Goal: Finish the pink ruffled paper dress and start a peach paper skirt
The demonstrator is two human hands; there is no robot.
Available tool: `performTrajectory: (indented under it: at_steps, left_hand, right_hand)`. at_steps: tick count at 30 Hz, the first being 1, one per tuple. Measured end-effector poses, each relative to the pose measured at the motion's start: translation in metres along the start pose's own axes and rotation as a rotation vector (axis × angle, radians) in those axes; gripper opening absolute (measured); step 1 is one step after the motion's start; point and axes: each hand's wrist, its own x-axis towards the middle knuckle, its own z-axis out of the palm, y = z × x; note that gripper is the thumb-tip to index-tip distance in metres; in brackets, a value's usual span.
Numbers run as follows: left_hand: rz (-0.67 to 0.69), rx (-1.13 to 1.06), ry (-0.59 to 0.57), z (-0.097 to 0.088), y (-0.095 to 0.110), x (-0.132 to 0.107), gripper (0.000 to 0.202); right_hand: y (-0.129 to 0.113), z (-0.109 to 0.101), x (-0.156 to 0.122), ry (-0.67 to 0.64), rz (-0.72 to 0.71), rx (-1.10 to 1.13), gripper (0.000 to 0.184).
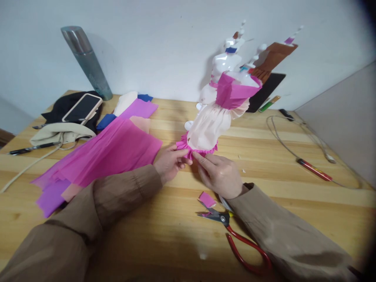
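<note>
A small dress form (226,62) wears a dress with a bright pink top (235,92) and a pale, gathered skirt (210,123). Along the skirt's lower edge runs a pink crepe-paper ruffle (202,152). My left hand (170,161) pinches the ruffle's left part between thumb and fingers. From the other side my right hand (220,172) grips it near the middle of the hem, index finger stretched along the edge and the other fingers curled. Red-handled scissors (225,218) lie with blades apart by my right sleeve, beside a pink scrap (207,199).
Pink and purple crepe-paper sheets (117,150) spread at left. Behind them are a phone (82,108), a steel flask (88,58), a cream cloth item (63,133) and a pen (33,148). More dress forms stand by the wall. A cable (276,135) and red stick (314,169) lie right.
</note>
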Motion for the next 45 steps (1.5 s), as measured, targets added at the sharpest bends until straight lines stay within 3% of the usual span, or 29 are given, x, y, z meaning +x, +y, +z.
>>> performTrajectory:
  at_steps: [8,23,27,32,38,41,45]
  left_hand:
    - [0.021,-0.012,0.024,0.002,-0.003,-0.001,0.009]
    - [0.034,0.038,-0.006,0.003,-0.005,-0.004,0.01]
    - [0.033,0.043,-0.007,0.004,-0.004,-0.004,0.009]
    - [0.033,0.041,-0.018,0.004,-0.002,-0.003,0.015]
    - [0.014,0.091,0.019,0.002,-0.003,0.003,0.015]
    - [0.009,0.11,0.018,0.002,-0.005,0.006,0.015]
    - [0.013,0.104,-0.002,0.0,-0.005,0.009,0.014]
  right_hand:
    - [-0.001,0.0,0.001,-0.022,-0.002,0.0,0.033]
    - [-0.006,0.002,0.006,-0.095,0.167,0.01,0.028]
    - [-0.003,-0.001,0.006,-0.046,0.128,0.134,0.026]
    - [0.0,-0.025,0.012,0.243,0.134,0.314,0.017]
    - [0.019,-0.076,0.033,0.574,0.486,0.328,0.014]
    - [0.039,-0.097,0.056,0.508,0.523,0.432,0.025]
    - [0.066,-0.115,0.101,0.38,0.37,0.58,0.033]
